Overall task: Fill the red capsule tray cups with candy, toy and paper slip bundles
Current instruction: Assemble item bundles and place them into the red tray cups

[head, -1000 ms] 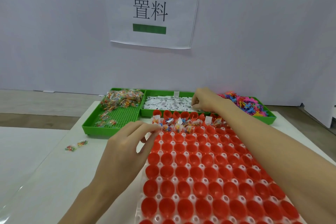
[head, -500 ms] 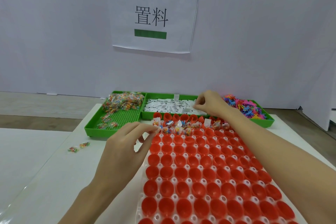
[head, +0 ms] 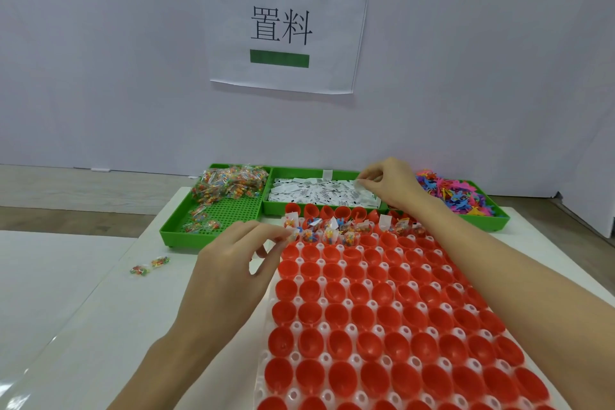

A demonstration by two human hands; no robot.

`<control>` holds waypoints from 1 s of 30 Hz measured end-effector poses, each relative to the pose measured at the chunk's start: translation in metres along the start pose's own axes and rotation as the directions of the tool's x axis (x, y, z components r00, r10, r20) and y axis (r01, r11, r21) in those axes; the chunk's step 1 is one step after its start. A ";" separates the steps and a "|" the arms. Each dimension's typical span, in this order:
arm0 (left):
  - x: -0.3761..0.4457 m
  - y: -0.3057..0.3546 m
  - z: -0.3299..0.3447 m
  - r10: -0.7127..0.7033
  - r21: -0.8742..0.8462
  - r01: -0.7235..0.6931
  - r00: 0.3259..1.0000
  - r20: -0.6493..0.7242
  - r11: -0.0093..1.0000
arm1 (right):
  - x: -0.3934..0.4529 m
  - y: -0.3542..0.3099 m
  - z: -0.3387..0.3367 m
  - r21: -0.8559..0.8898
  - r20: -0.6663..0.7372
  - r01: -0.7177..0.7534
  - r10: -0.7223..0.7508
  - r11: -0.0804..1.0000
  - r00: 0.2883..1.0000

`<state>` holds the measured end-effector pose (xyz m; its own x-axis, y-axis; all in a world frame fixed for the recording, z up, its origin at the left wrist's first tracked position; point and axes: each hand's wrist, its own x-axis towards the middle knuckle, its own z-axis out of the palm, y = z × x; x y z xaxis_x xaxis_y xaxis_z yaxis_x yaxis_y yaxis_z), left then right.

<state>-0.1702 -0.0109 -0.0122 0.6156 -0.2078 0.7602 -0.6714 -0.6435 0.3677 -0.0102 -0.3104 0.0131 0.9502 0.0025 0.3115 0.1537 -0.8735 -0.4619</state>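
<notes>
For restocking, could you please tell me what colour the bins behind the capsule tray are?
The bins are green, clearest in the head view.

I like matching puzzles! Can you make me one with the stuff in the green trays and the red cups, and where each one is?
Things:
1. candy packets
2. paper slips
3. colourful toys
4. red cups

Places:
A. middle green tray
B. white holder nearest the person
C. left green tray
D. right green tray

Pairs: 1-C, 2-A, 3-D, 4-B
</notes>
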 end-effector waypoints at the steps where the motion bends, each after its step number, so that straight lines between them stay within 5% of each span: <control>1: 0.000 0.001 0.000 -0.015 -0.024 0.015 1.000 -0.011 1.000 | -0.002 -0.002 -0.002 0.019 -0.018 0.001 0.000 1.000 1.000; 4: 0.001 0.005 -0.002 -0.207 -0.225 0.198 0.978 -0.015 0.954 | -0.013 -0.015 -0.015 0.121 -0.066 -0.016 0.025 0.993 0.998; 7: 0.003 0.010 -0.002 -0.414 -0.517 0.390 0.907 0.074 0.762 | -0.045 -0.037 -0.033 0.278 -0.074 0.015 0.006 0.960 0.997; 15: 0.005 0.028 -0.003 -0.469 -0.715 0.532 0.825 0.317 0.453 | -0.184 -0.088 -0.043 0.501 -0.058 0.075 -0.053 0.862 0.997; 21: 0.000 0.038 0.001 -0.464 -0.690 0.614 0.774 0.431 0.383 | -0.215 -0.089 -0.027 0.507 -0.138 0.037 0.039 0.861 0.990; 30: -0.006 0.050 0.005 -0.348 -0.606 0.617 0.785 0.512 0.502 | -0.227 -0.092 -0.023 0.419 -0.211 0.083 0.008 0.904 0.977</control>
<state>-0.2058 -0.0455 -0.0014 0.9284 -0.3163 0.1949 -0.2072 -0.0054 0.9783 -0.2459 -0.2419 0.0042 0.8727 -0.1079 0.4761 0.3311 -0.5859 -0.7397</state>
